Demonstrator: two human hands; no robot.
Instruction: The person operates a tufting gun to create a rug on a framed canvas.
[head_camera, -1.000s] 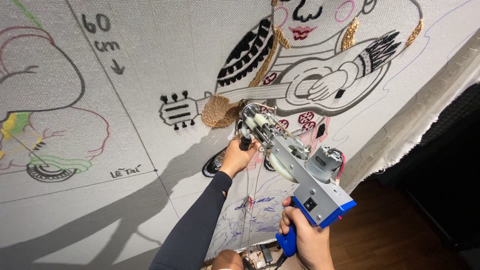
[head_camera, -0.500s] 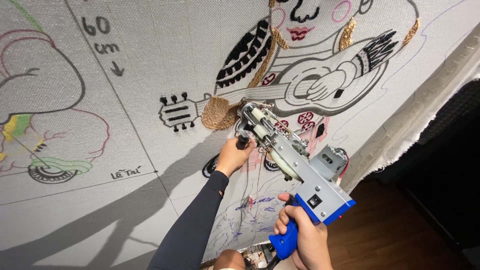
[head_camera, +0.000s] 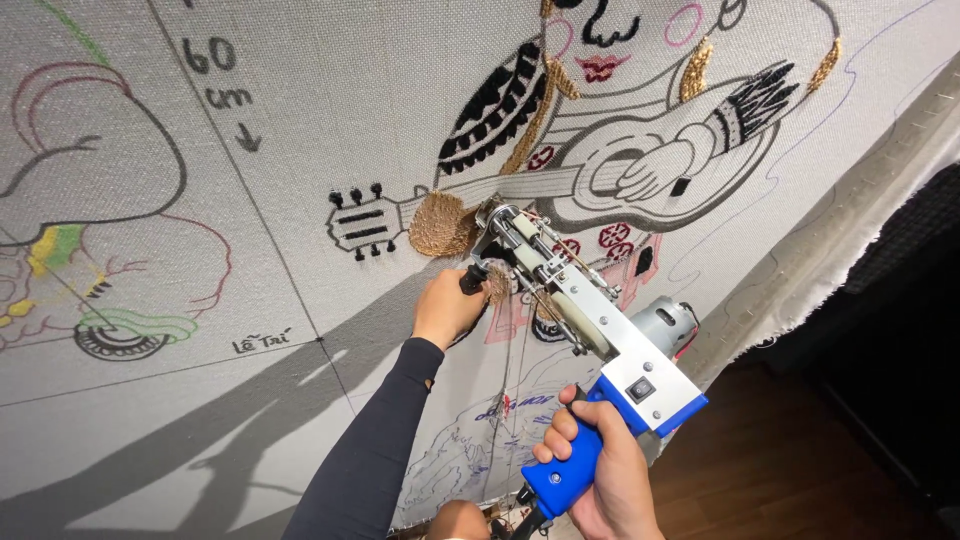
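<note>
A tufting gun (head_camera: 590, 330) with a metal frame and blue grip is pressed nose-first against a stretched white cloth (head_camera: 330, 130). My right hand (head_camera: 600, 480) is wrapped around its blue rear handle. My left hand (head_camera: 448, 305), in a dark sleeve, grips the black front handle beside the gun's nose. The nose sits next to a tufted tan patch (head_camera: 440, 225) on a drawn guitar neck. Thin yarn runs down from the gun.
The cloth carries a drawn guitar-playing figure (head_camera: 640, 150) with black, tan and red tufted areas, other outlines at the left, and pen markings. The frame's edge (head_camera: 850, 230) runs diagonally at the right. Dark wooden floor (head_camera: 790, 470) lies below.
The gun and both hands have shifted slightly left and up along the cloth, closer to the tan patch.
</note>
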